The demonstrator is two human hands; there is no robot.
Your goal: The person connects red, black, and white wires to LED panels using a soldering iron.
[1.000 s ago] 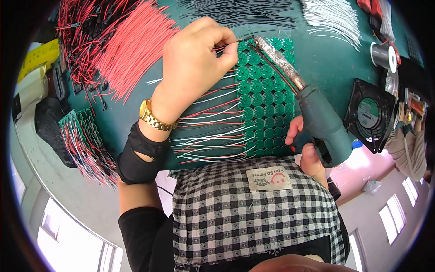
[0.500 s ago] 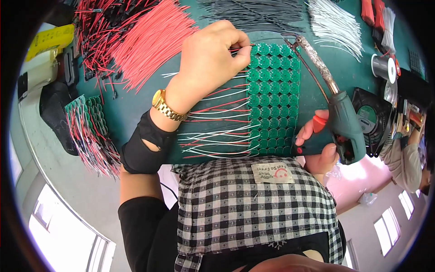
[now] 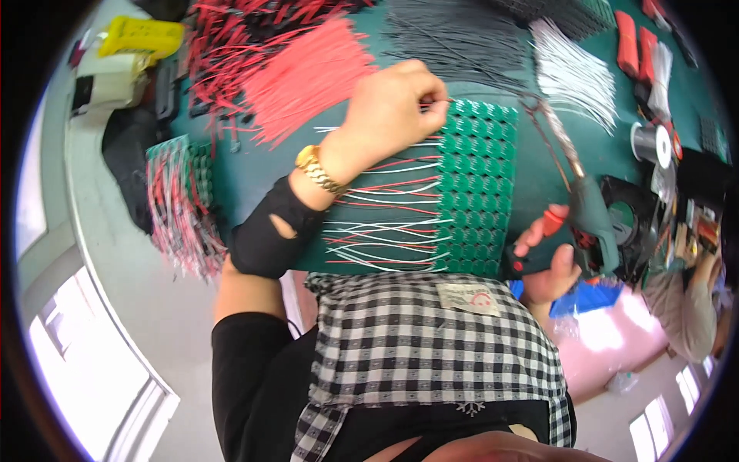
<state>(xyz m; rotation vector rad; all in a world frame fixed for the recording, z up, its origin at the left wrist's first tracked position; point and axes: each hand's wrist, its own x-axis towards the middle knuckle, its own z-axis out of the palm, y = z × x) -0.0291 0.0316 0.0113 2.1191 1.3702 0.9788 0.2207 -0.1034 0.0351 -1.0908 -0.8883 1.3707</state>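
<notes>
A green panel of round circuit boards lies on the table before me. Red and white wires stretch leftward from its left edge. At the panel's far left corner, my left hand is closed in a pinch, with a short bit of red wire showing by the fingertips. My right hand grips a dark green soldering gun with a red trigger, to the right of the panel. Its metal barrel points away from me, and the tip is just off the panel's far right corner.
Loose red wires, black wires and white wires lie along the back. A wired panel rests at the left edge. On the right are a solder spool and a black fan. Another person's sleeve shows far right.
The whole view has shifted, so most things sit lower and further right. The soldering gun's tip has moved slightly right of the panel. My left hand stays pinched at the same corner.
</notes>
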